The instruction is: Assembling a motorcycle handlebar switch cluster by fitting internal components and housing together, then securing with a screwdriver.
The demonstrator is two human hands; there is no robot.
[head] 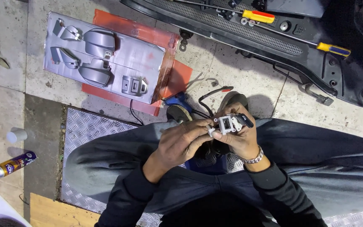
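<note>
The switch (228, 124), a small white and grey block with a black plug end, sits above the person's lap, pinched between both hands. The right hand (242, 136) has its fingers closed around the body from below and behind; the left hand (179, 143) has its fingertips closed on the white tab at the switch's left edge. To do this well, I judge the right hand should keep the block steady while the left works only the small tab, straight and without twisting, since such clips likely snap easily.

On the floor ahead lies a silver blister tray (106, 56) of grey moulded parts, resting on a flat red card (171, 77) that shows at its top and right edges. At the far left lies a spray can (13, 164) with a dark blue and yellow label, its grey cap (17, 135) standing just above it. Two yellow-handled screwdrivers (257, 17) lie on the black panel (274, 42) at the top.
</note>
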